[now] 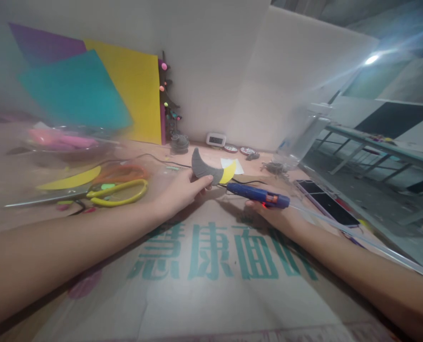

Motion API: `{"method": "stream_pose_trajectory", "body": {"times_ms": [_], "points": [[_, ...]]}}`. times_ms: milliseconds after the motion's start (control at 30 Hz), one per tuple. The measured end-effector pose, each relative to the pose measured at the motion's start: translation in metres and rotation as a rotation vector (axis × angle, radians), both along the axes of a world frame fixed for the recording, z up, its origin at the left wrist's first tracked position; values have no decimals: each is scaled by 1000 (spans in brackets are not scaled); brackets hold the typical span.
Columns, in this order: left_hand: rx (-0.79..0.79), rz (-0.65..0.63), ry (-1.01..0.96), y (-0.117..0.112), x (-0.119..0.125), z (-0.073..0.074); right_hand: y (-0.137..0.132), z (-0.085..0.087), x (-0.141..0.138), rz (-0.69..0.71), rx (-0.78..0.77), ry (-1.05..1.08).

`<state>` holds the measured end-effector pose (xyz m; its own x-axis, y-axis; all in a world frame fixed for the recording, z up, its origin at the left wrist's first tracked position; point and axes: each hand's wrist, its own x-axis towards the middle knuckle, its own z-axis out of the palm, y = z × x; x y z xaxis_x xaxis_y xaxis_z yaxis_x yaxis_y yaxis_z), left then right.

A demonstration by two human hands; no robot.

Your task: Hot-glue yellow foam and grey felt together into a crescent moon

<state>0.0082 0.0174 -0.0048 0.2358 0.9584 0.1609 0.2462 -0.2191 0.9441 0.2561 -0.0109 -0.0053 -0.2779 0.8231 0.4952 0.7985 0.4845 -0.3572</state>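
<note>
A crescent shape (211,172), mostly wrapped in grey cord with a bare yellow tip at its right end, is pinched in my left hand (183,190). My right hand (273,213) grips a blue hot glue gun (256,194) with a small red light glowing near its handle. The gun's nozzle points left, close beneath the crescent's lower edge; whether it touches cannot be made out. A clear glue stick (325,221) juts from the back of the gun, toward the lower right. Both hands are over a printed sheet (197,294).
Yellow-handled scissors (120,194) lie at the left, by a yellow paper piece (72,179) and orange-handled scissors (120,172). Coloured sheets (143,95) lean on the back wall. A small white clock (216,139) stands behind; a phone (325,202) lies at the right edge.
</note>
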Motion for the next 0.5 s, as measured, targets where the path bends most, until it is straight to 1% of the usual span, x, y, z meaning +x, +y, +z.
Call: {"method": "stream_pose_trajectory", "body": {"times_ms": [133,267,400,500], "points": [[-9,6,11,-1,0,1,1,0,0,-5,-76,68],[-1,9,13,0,0,-1,2,0,0,-10,-63,89],[1,10,10,1,0,-3,1,1,-3,34,-18,136],[-2,7,-5,1,0,-3,0,0,-4,14,-1,186]]}}
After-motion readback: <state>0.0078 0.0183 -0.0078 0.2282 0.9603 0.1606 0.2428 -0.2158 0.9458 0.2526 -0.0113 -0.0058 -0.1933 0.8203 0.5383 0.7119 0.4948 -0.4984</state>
